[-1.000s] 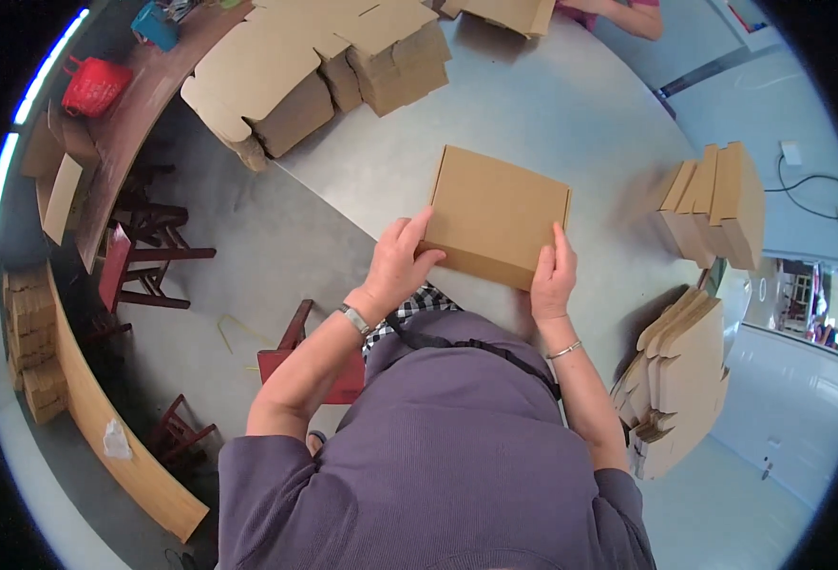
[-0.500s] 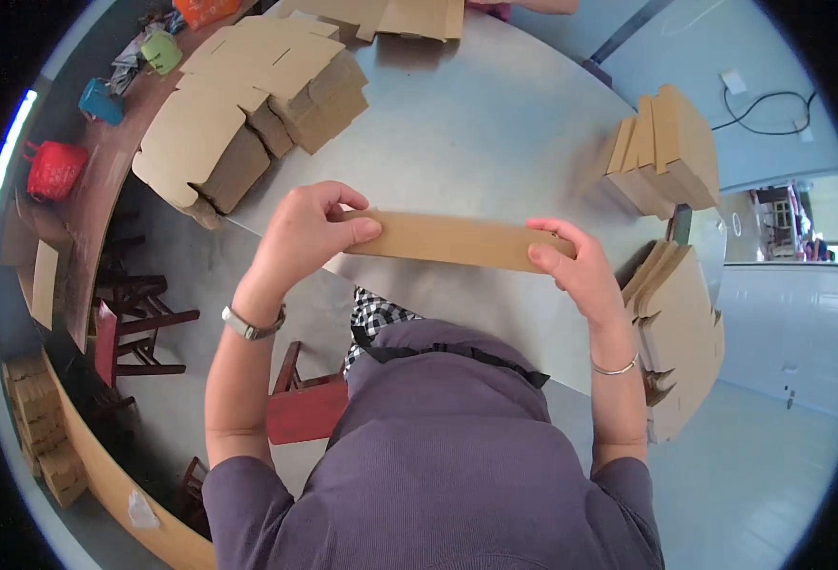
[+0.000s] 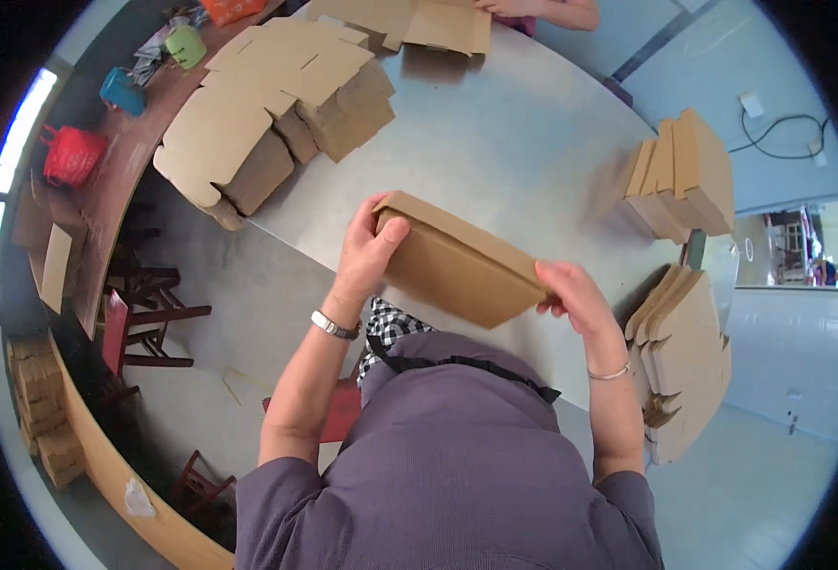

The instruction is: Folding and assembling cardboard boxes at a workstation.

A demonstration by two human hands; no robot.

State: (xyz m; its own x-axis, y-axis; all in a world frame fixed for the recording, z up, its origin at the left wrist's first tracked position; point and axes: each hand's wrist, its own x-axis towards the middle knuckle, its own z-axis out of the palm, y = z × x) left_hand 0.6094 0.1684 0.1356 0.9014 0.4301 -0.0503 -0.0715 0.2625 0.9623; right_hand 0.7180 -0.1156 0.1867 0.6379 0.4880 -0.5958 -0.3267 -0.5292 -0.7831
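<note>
Between my two hands I hold a flat brown cardboard box above the near edge of the metal table, tilted so one broad face and a long narrow side show. My left hand grips its left end, thumb on the near face and fingers behind. At the right corner, my right hand pinches the box between thumb and fingers. Both hands are closed on it.
Flat cardboard blanks lie piled at the table's left. Closed boxes stand at the right, with more cardboard blanks nearer me. Across the table, a co-worker's hand is by an open box. Red stools stand at left.
The box has turned in my hands: its narrow side faced me before, and a broad face shows now. Its right end has dropped lower. The co-worker's hand has come further into view.
</note>
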